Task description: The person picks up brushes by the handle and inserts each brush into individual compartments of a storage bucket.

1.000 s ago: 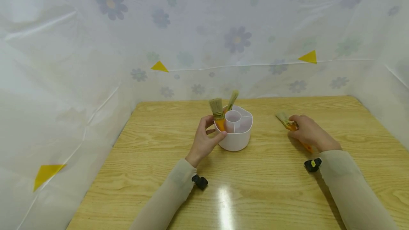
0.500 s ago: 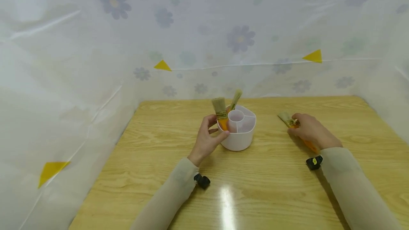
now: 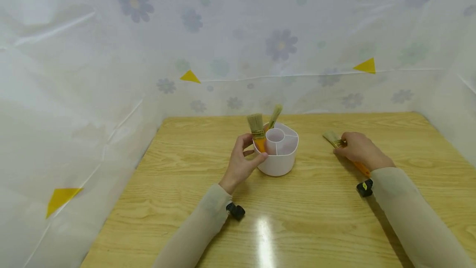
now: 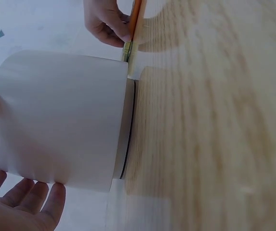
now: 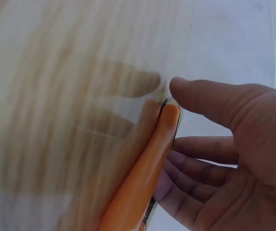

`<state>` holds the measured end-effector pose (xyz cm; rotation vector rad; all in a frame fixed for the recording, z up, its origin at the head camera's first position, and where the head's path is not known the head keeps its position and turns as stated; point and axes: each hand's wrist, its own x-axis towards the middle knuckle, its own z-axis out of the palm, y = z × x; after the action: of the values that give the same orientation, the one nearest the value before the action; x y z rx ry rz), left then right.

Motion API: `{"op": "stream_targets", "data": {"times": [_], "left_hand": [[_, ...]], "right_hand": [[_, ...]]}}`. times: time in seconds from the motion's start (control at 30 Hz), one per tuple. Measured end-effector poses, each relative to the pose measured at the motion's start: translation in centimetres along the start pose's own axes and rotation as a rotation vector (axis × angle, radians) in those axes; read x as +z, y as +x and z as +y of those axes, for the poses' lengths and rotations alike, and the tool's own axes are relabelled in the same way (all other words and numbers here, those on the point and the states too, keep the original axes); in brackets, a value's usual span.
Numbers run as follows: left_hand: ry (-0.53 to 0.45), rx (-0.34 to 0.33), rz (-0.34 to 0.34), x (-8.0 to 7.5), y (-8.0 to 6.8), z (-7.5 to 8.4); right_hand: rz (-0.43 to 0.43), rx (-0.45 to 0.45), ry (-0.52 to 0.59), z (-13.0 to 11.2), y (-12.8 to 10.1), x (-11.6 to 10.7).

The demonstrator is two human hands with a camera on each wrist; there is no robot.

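A white divided holder (image 3: 279, 162) (image 4: 60, 120) stands mid-table with two paintbrushes upright in it, a wide one (image 3: 255, 129) and a narrower one (image 3: 274, 115). My left hand (image 3: 241, 162) grips the holder's left side, thumb in front and fingers (image 4: 27, 207) curved round its wall. A third paintbrush (image 3: 334, 140) with an orange handle (image 5: 142, 178) lies on the table to the right. My right hand (image 3: 357, 150) (image 5: 215, 144) is curled over it, thumb on one side and fingers on the other. The brush's bristles stick out to the left of the hand.
The wooden table (image 3: 297, 218) is walled on three sides by flowered plastic sheeting (image 3: 275, 44) with yellow triangle marks (image 3: 366, 66). Small black wrist cameras (image 3: 236, 211) sit at both sleeves.
My right hand has shifted slightly on the lying brush. The left hand and the holder have stayed where they were.
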<state>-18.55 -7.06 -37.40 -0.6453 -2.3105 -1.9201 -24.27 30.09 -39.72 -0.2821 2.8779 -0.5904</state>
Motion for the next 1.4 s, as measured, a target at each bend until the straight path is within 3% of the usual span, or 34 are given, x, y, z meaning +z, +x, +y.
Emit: {"op": "stream_targets", "data": {"times": [0.33,1.4], "left_hand": [[-0.006,0.002,-0.003,0.03,-0.04,0.08],[-0.008,0.0,-0.004,-0.04,0.0,0.12]], "right_hand": [[-0.02,0.035,-0.017,-0.52,-0.02,-0.06],[-0.04,-0.059,-0.035,-0.47,0.07,-0.34]]}}
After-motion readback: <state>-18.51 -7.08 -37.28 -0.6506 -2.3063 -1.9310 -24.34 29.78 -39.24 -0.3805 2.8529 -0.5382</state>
